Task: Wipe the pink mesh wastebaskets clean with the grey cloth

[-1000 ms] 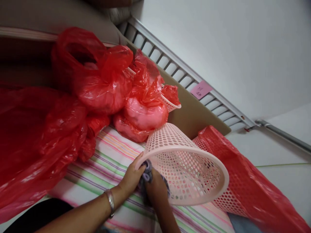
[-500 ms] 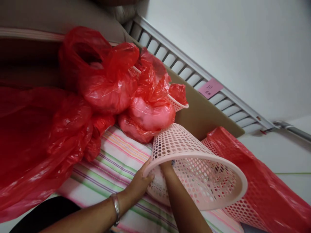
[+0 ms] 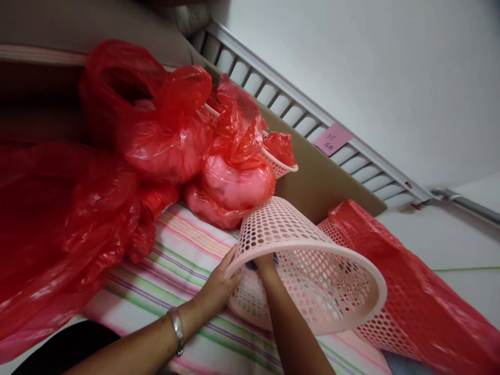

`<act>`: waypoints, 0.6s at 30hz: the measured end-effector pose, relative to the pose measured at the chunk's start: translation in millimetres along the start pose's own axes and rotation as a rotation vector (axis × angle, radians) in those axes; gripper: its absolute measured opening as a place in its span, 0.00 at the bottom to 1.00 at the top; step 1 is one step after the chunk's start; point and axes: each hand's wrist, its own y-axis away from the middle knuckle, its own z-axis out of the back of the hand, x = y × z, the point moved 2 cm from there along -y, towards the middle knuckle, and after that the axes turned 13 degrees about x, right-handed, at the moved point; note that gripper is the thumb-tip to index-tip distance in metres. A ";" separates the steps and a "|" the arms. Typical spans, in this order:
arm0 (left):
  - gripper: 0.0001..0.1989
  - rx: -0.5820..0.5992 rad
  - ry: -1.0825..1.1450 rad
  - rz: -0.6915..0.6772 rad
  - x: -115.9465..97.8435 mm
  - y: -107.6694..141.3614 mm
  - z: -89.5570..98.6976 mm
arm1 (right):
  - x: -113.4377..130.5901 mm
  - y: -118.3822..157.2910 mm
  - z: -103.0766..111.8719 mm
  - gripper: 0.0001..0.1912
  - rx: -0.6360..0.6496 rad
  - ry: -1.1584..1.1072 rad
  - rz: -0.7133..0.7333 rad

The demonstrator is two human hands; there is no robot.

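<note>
A pale pink perforated plastic basket (image 3: 285, 229) lies tilted on its side, its mouth facing me. My left hand (image 3: 222, 273), with a silver bangle on its wrist, is closed on the left edge of the rim, thumb over the lip. My right hand (image 3: 264, 260) reaches inside through the mouth; its fingers are hidden by the basket wall. Beside that hand, inside, shows a bit of something dark blue-grey (image 3: 275, 259), too little of it to name. Under the basket is a striped bed sheet (image 3: 183, 260).
Several red plastic bags (image 3: 164, 146) with contents are piled behind and left. Another basket rim (image 3: 279, 164) shows among them. At right lies a pink basket (image 3: 386, 333) partly covered by a red bag (image 3: 422, 291). A slatted metal rail (image 3: 281, 104) carries a pink note (image 3: 333, 139).
The scene has shifted slightly left in view. More of the dark blue-grey thing shows around my right hand inside the basket. My left hand still holds the rim.
</note>
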 end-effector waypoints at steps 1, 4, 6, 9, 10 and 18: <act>0.36 0.001 0.003 0.003 1.8 -0.4 0.5 | 1.0 8.1 -3.4 0.14 -0.003 0.005 -0.015; 0.38 0.010 0.032 0.008 5.8 -0.4 1.4 | 3.5 43.7 -17.8 0.16 0.004 0.000 -0.050; 0.38 0.022 0.049 -0.007 5.2 1.0 1.5 | 5.6 72.9 -26.8 0.19 0.010 -0.027 -0.028; 0.35 0.051 0.086 -0.023 2.6 5.1 -1.4 | 8.2 112.6 -34.8 0.20 0.019 -0.085 0.076; 0.35 0.064 0.106 -0.023 2.5 6.7 -3.5 | 7.5 122.1 -36.0 0.19 0.025 -0.097 0.095; 0.35 0.163 0.265 -0.048 17.7 11.1 -21.1 | -14.3 85.8 -28.6 0.18 -0.055 -0.049 -0.128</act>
